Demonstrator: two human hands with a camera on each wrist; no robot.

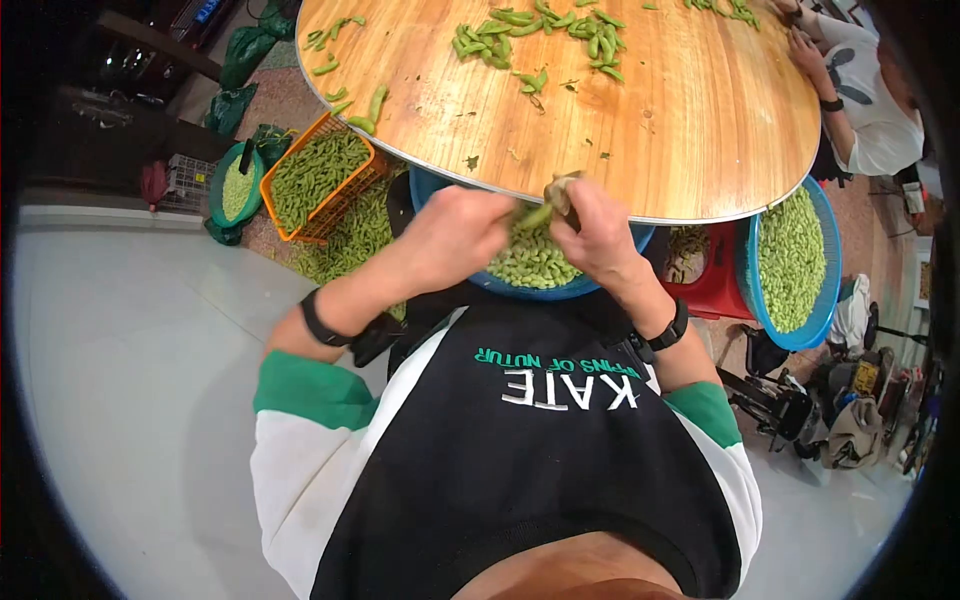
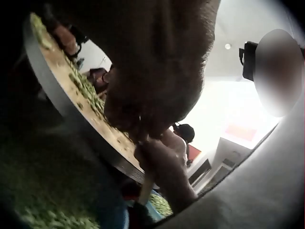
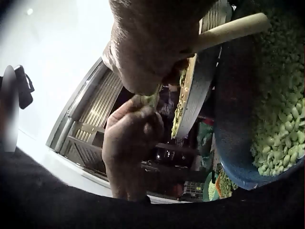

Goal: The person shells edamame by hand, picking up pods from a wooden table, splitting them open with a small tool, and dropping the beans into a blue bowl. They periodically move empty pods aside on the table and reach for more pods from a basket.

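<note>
Both hands meet over a blue basin (image 1: 490,283) of shelled green beans, just in front of the table edge. The left hand (image 1: 455,235) pinches a green bean pod (image 3: 151,99) with curled fingers; it is blurred in the head view. My right hand (image 1: 597,232) is curled close against it, at the pod's other end. Out of the right fist sticks a pale, round wooden-looking handle (image 3: 233,31); whatever is at its other end is hidden in the hand. In the left wrist view the left hand (image 2: 157,81) is dark and covers most of the pod.
A round wooden table (image 1: 690,130) carries loose pods (image 1: 540,35). On the left stand an orange crate (image 1: 322,218) of pods and a small green basin (image 1: 218,195). A red stool (image 1: 722,270) and another blue basin (image 1: 828,270) are right. Another person (image 1: 870,110) sits across.
</note>
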